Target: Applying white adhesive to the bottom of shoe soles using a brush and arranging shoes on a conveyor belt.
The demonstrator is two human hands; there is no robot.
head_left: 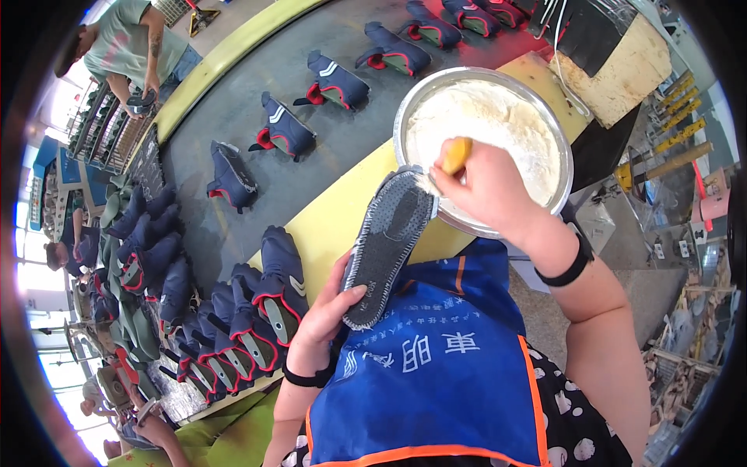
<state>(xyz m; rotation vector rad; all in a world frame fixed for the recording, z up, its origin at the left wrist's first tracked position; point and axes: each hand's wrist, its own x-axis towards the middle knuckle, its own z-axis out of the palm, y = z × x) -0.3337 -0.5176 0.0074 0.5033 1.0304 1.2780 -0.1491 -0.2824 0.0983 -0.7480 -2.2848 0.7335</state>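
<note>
Shoes (264, 300) crowd the near left. The grey belt (342, 132) has gaps between shoes. The big bowl (562, 167) blocks the right.

Dark conveyor belt (233, 117) carries a row of navy shoe uppers (284, 128).

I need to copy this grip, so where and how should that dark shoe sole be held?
Hold the dark shoe sole at its lower, near end, coming from below as the left hand does. It tilts upward toward the bowl, leaving its upper end free beside the right hand.
</note>
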